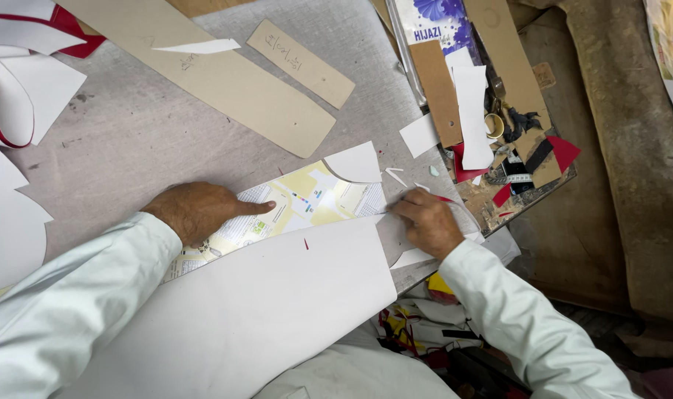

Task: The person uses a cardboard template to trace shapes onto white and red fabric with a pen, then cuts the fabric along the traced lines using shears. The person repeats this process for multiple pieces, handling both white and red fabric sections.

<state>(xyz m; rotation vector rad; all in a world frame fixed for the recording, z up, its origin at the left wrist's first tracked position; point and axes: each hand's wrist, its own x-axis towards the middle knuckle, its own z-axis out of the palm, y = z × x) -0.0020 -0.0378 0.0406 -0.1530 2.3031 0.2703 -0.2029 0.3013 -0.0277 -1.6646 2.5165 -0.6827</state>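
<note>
A: Grey work table [129,133], felt-like top, crowded with offcuts. Position of the printed sheet [307,203]?

B: Flat on the table, near the front edge, partly under the large white card [262,303]. Yellow and white print facing up, right end curved.

A: Left hand [199,210]?

B: Spread open, palm down on the printed sheet, forefinger stretched toward the middle. Nothing grasped; pressure only.

A: Right hand [429,222]?

B: Fingers bunched tight at the right edge of the printed sheet. Slim tool or the sheet itself inside the pinch: cannot tell, hidden by the knuckles.

A: Surroundings?

B: Two tan cardboard strips [225,81] at the far side. White scrap [355,162] touching the top corner of the printed sheet. Red and white pieces [26,74] at the far left. Cluttered tray [532,188] with tape and red bits just beside the right hand.

A: Good practice for work at that edge?

B: Judgement only: press firmly with the flat hand, close to the working edge but clear of the pinched fingertips. Hold the sheet fully on the table, no overhang. Follow the curve in short, steady strokes. Brush small slivers away from the line. Watch the white card: likely to slide and lift the sheet.
</note>
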